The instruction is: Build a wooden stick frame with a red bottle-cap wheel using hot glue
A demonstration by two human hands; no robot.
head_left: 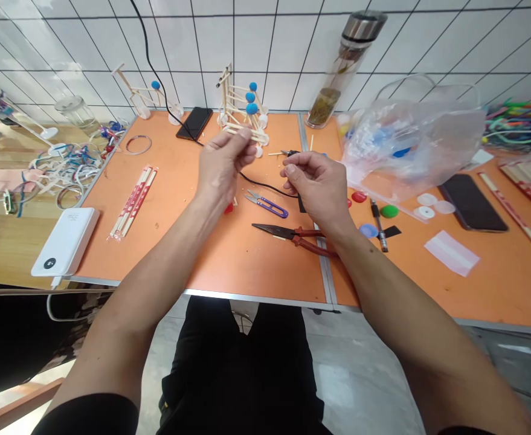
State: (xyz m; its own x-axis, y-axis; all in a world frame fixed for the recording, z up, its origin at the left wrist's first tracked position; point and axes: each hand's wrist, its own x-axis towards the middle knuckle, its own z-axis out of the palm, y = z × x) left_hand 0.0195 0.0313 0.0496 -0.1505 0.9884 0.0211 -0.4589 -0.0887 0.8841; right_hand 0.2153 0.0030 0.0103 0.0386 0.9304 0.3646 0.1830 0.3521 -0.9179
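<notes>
My left hand (224, 163) is raised over the orange table (202, 254), fingers pinched together near a wooden stick frame with blue balls (242, 115); what the fingers hold is too small to name. My right hand (315, 181) is curled shut just right of it, gripping a small dark tool whose tip (287, 153) pokes out to the left. A black cable (265, 184) runs under both hands. Purple snips (267, 204) and red-handled pliers (296, 235) lie on the table below my hands.
A white power bank (66, 241), wrapped chopsticks (133, 202), a black phone (195, 122), a second stick model (141, 93), a glass bottle (344, 66), a plastic bag of caps (410, 139), another phone (471, 202), loose caps (428, 205) and a pen (380, 226).
</notes>
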